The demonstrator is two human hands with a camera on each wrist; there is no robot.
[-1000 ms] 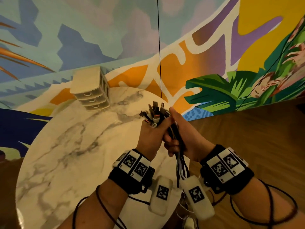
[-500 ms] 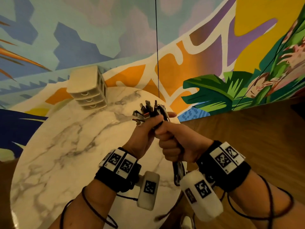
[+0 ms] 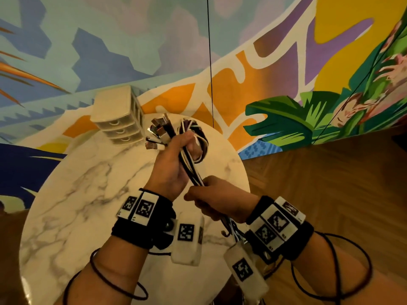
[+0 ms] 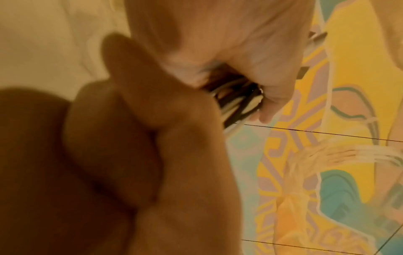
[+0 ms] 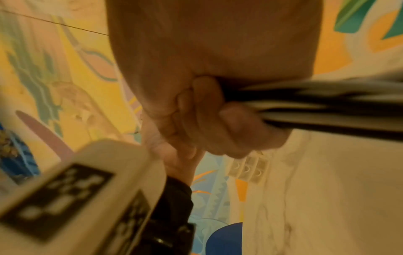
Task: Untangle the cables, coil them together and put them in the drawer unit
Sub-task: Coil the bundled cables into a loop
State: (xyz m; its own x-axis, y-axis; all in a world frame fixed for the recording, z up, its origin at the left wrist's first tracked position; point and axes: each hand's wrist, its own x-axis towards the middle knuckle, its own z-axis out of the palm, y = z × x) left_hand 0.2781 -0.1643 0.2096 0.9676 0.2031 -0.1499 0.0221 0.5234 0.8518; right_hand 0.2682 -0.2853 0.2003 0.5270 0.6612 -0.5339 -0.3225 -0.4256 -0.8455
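A: Why is the left hand [image 3: 174, 164] up beside the cream plastic three-drawer unit [image 3: 119, 119]?

B: It's fisted round the bundle of black and white cables [image 3: 189, 166], plugs uppermost, anchoring the coil.

A: And the right hand [image 3: 217, 200]?

B: Nearer than the unit, fingers curled round the trailing strands, probably feeding the next loop.
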